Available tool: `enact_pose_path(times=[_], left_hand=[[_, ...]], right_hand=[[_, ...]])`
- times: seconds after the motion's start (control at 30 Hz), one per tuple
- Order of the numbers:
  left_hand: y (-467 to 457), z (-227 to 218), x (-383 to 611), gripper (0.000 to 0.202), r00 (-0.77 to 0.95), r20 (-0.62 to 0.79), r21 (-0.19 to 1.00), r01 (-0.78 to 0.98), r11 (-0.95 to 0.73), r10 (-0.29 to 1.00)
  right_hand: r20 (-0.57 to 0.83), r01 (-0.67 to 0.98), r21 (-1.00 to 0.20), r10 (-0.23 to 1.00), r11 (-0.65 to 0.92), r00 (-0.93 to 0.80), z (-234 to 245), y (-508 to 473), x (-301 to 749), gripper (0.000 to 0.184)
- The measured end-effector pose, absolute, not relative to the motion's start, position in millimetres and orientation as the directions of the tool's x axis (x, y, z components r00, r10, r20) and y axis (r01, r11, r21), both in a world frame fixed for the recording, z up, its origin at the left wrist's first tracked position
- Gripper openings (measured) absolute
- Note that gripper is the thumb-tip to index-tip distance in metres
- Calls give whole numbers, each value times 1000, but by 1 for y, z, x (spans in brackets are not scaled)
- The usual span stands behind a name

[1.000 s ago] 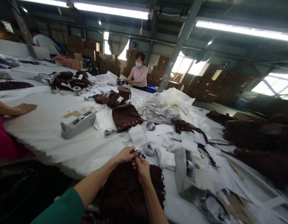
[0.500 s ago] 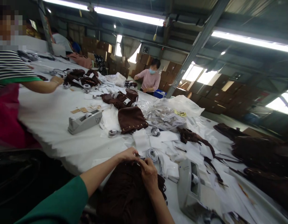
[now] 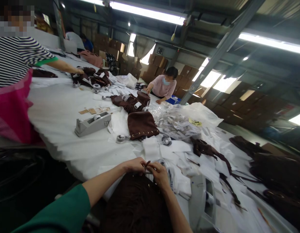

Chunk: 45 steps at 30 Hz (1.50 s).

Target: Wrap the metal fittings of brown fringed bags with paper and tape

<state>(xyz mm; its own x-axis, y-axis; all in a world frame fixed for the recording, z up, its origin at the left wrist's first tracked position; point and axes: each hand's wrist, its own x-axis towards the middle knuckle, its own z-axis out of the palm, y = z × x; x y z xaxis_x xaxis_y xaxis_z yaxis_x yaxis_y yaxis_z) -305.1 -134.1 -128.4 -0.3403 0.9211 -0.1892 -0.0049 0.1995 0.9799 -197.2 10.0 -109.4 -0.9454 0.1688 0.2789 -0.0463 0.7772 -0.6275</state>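
A dark brown bag (image 3: 137, 204) with what looks like fringe fills the bottom middle of the head view, at the table's near edge. Above its top edge, my left hand (image 3: 137, 165) pinches a thin brown leather strap (image 3: 147, 164). My right hand (image 3: 160, 174) meets it from the other side, thumb and fingers closed on the same strap. The fingertips nearly touch and partly hide the strap. Just beyond my right hand lies a coiled roll of clear or pale material (image 3: 168, 168), partly covered.
A grey tape dispenser (image 3: 201, 200) stands right of my hands, another tape dispenser (image 3: 93, 123) further left. Ahead lie a brown pouch (image 3: 143, 125), white sheets (image 3: 151, 149) and a plastic bag of paper scraps (image 3: 181, 124). Co-workers reach over the table at left (image 3: 16, 61) and far side (image 3: 163, 85).
Both hands stay together at the bag's top, and the strap now rises between the fingertips. The view has shifted slightly. The left co-worker leans further in; the far one bends toward the table.
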Motion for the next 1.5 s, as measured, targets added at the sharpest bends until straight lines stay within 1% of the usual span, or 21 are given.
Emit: enact_pose_path(times=[0.07,0.13,0.2,0.23,0.27,0.3,0.37,0.43,0.47,0.53,0.6,0.67,0.9,1.0,1.1,1.17,1.27,1.33,1.4,1.5], left_hand=[[-134,-131,-305,17,-341,-202,979,-47,199,918],[-132,-133,-303,17,-366,-220,976,-83,203,904],[-130,-134,-303,17,-402,-236,972,-117,206,885],[-129,-133,-303,18,-418,-241,970,-133,203,876],[-128,-133,-304,18,-430,-244,969,-148,199,869],[-128,-132,-304,19,-437,-246,968,-162,194,865],[-129,-130,-305,18,-436,-250,965,-184,186,865],[-130,-128,-306,15,-423,-258,961,-203,186,869],[-130,-126,-306,13,-415,-262,959,-211,188,871],[-131,-124,-306,10,-399,-272,955,-226,193,876],[-131,-118,-308,8,-379,-277,952,-234,198,883],[-128,-107,-314,6,-355,-274,953,-228,201,894],[-108,-42,-347,9,-301,-181,983,-99,157,936],[-106,-39,-347,8,-308,-157,987,-80,139,938],[-108,-57,-339,11,-326,-154,986,-115,123,933],[-108,-71,-334,19,-339,-160,982,-152,113,927],[-105,-84,-330,34,-369,-178,976,-188,114,912],[-102,-87,-329,39,-396,-187,975,-190,119,899],[-101,-88,-327,37,-423,-190,975,-183,122,886],[-101,-87,-322,29,-456,-187,977,-175,119,870]], right_hand=[[273,-24,-632,194,774,-942,-108,9,-199,17],[273,15,-636,243,772,-931,-109,7,-199,19],[326,28,-601,278,799,-904,-112,5,-198,23],[379,2,-555,254,832,-890,-113,5,-196,24],[440,-47,-482,195,875,-876,-114,6,-194,26],[499,-108,-384,108,917,-860,-115,7,-192,27],[567,-216,-158,-91,963,-819,-115,10,-187,28],[554,-254,17,-221,967,-803,-112,14,-183,28],[533,-260,75,-259,963,-806,-111,15,-181,29],[475,-298,139,-328,944,-817,-108,17,-178,31],[435,-345,147,-374,927,-819,-103,17,-177,34],[431,-360,131,-380,924,-819,-95,18,-179,37],[610,-293,55,-265,954,-747,-45,29,-203,36],[598,-295,3,-238,956,-765,-44,31,-209,35],[541,-307,-32,-242,951,-806,-54,28,-209,39],[481,-286,-49,-228,957,-846,-57,25,-208,44],[337,-216,-73,-180,974,-924,-51,20,-209,48],[247,-188,-72,-165,979,-955,-44,19,-212,49],[173,-184,-56,-172,981,-970,-39,18,-215,53],[110,-195,-36,-190,980,-976,-37,17,-220,58]])
